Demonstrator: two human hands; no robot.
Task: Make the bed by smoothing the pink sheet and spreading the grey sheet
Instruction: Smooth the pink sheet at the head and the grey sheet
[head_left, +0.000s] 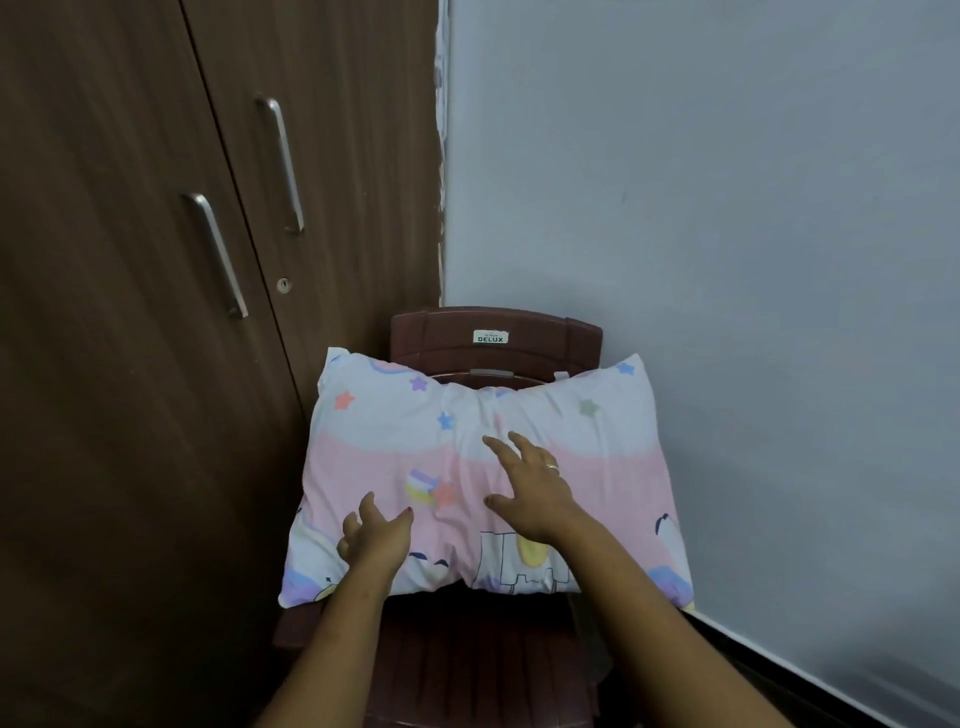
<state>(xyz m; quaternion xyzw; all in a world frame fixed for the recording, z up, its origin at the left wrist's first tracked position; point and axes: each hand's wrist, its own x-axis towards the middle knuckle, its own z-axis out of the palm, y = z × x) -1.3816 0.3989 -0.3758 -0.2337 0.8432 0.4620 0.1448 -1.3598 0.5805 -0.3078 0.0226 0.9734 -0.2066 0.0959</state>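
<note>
Forearms: left forearm (332, 634) and right forearm (654, 603), both bare, are reaching forward from the lower edge, passing over the chair seat.
Left hand (374, 535): is sitting over the near-left part of the pillow, fingers loosely spread and gripping nothing. Whether it is touching the cloth cannot be told.
Right hand (530, 488): is lying palm-down over the pillow's middle, fingers splayed wide and pinching nothing. It is wearing a ring (551, 468).
Pillow (389, 441): pink and white with a star print, is lying across the chair, both ends overhanging the sides.
Chair (493, 338): brown plastic, is standing in the corner between the wardrobe (130, 312) on the left and the wall (727, 208) on the right.
Sheets: pink sheet and grey sheet are lying outside this view, so where they are relative to the hands cannot be told.
</note>
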